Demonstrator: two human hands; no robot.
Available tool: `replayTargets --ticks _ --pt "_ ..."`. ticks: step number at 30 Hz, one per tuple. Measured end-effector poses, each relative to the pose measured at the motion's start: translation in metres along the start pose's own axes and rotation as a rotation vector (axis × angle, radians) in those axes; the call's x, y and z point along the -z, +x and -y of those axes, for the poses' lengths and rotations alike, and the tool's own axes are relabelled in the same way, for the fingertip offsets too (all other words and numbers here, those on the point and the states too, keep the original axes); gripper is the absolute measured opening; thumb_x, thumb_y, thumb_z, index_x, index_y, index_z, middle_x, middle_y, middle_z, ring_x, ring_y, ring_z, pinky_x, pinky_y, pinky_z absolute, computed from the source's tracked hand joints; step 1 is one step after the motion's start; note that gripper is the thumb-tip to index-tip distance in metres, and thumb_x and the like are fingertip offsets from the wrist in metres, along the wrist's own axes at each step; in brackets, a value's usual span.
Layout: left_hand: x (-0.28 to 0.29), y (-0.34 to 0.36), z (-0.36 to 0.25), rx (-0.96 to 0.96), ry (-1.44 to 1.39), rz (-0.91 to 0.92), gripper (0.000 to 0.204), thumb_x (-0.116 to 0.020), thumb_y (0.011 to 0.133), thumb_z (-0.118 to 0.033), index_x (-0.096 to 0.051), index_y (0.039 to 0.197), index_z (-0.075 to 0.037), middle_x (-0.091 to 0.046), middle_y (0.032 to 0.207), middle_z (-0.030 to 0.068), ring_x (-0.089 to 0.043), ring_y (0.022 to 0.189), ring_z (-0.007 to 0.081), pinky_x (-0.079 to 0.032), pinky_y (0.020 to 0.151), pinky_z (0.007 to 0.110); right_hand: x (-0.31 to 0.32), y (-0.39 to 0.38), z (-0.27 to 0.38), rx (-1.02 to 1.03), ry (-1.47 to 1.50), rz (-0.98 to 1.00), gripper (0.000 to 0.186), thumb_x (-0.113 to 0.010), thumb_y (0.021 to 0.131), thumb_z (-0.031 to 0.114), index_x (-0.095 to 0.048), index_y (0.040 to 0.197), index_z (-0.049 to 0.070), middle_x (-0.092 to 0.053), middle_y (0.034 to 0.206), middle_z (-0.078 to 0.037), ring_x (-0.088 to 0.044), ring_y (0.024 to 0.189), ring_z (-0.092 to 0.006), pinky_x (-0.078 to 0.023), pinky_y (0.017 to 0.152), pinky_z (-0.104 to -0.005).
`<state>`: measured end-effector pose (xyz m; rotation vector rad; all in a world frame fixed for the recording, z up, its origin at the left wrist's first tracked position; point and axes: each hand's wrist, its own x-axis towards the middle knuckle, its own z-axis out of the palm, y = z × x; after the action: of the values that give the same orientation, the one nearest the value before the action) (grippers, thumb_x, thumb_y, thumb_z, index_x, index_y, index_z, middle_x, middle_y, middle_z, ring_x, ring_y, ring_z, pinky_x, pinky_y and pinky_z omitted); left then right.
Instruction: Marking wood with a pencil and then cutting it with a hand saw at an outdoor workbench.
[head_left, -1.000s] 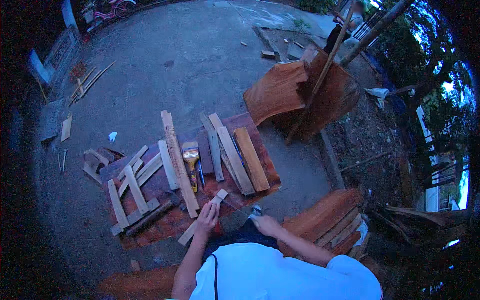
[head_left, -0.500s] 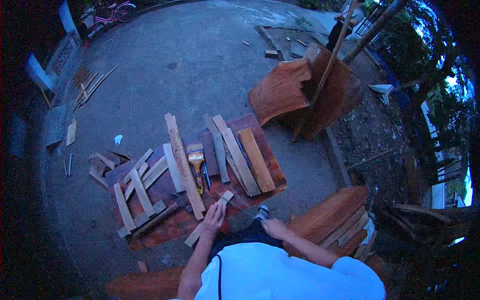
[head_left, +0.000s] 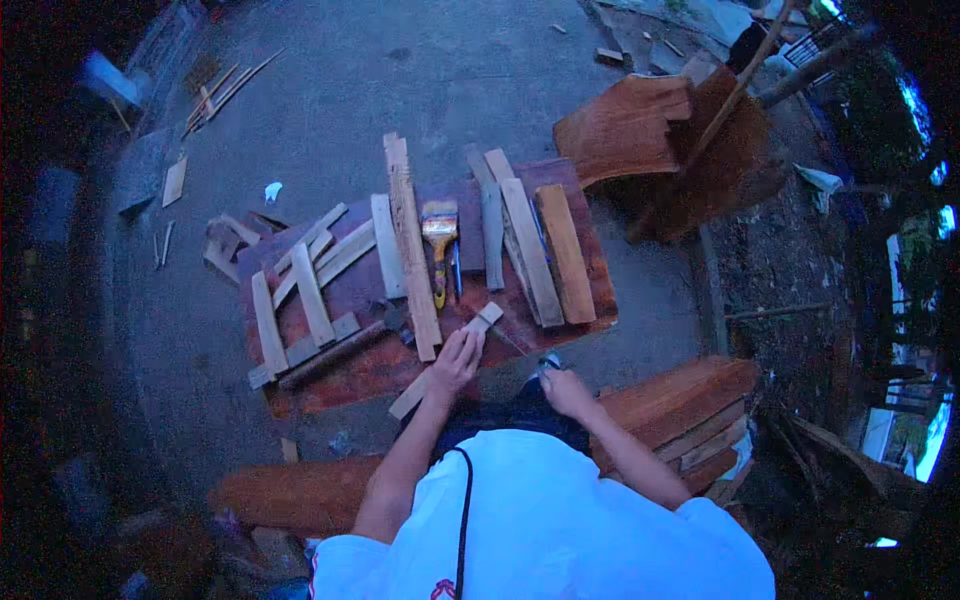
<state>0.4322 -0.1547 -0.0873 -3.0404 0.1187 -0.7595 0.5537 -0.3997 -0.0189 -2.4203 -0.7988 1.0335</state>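
Note:
My left hand presses down on a short pale wood strip that lies slantwise at the near edge of a reddish-brown wooden tabletop. The strip's far end sticks out beyond my fingers. My right hand is closed, off to the right, with its grip mostly hidden. A thin straight blade, seen edge-on and apparently a handsaw, runs from it to the strip's far end. Past my left hand lie a wide paintbrush with a yellowish handle and a slim blue stick-like tool.
Several loose wood strips lie across the tabletop, among them a long rough one and a brown board. Curved wooden slabs stand at the far right. Stacked timber is near my right arm. A brown bench-like piece sits at lower left.
The whole view has shifted, so the table and hands appear farther up and to the right. Both hands keep their places at the strip and the blade.

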Motion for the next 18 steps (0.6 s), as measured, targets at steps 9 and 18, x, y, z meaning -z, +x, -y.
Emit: replayTargets --ticks 9,18 --pt "0.008 0.001 0.002 -0.011 -0.007 0.084 0.041 -0.058 0.086 -0.01 -0.064 0.126 -0.003 -0.058 0.13 0.0129 -0.057 0.123 0.0291 -0.05 0.105 0.041 -0.009 0.014 -0.003 0.033 -0.06 -0.001 0.031 -0.046 0.099 0.025 -0.065 0.099 0.001 -0.066 0.094 -0.029 -0.063 0.092 -0.0484 -0.049 0.079 -0.0556" --pt "0.0 -0.004 0.001 -0.013 -0.019 0.066 0.046 -0.057 0.087 -0.013 -0.06 0.132 -0.003 -0.057 0.131 0.0122 -0.056 0.124 0.0298 -0.047 0.108 0.041 -0.015 0.027 -0.01 0.091 -0.087 0.029 0.032 -0.046 0.099 0.026 -0.066 0.104 0.002 -0.067 0.099 -0.029 -0.064 0.091 -0.0486 -0.05 0.082 -0.0576"
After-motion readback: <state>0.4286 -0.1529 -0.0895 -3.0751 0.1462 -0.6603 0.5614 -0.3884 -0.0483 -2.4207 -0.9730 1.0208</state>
